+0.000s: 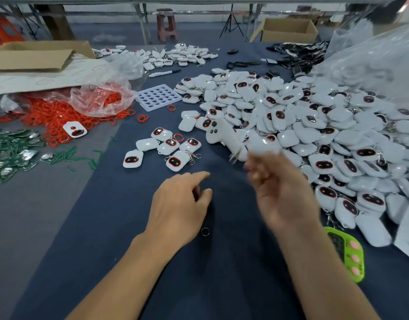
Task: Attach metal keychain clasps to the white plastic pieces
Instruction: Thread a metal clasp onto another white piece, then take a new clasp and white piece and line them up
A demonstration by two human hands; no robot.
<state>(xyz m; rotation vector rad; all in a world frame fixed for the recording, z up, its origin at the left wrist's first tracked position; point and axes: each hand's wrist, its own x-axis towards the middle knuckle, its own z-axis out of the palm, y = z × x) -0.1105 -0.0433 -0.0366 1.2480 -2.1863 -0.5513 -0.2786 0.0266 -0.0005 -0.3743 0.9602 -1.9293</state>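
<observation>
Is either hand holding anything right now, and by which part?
Left hand holds nothing. Right hand is motion-blurred; a white piece smears at its fingertips, but a grip cannot be told.

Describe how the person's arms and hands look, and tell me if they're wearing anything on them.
Both arms are bare: no sleeve shows on the left forearm or the right forearm. There are no gloves, and no watch or bracelet shows at either wrist. The left hand wears no ring that I can see. The right hand is motion-blurred, so a ring there cannot be ruled out.
</observation>
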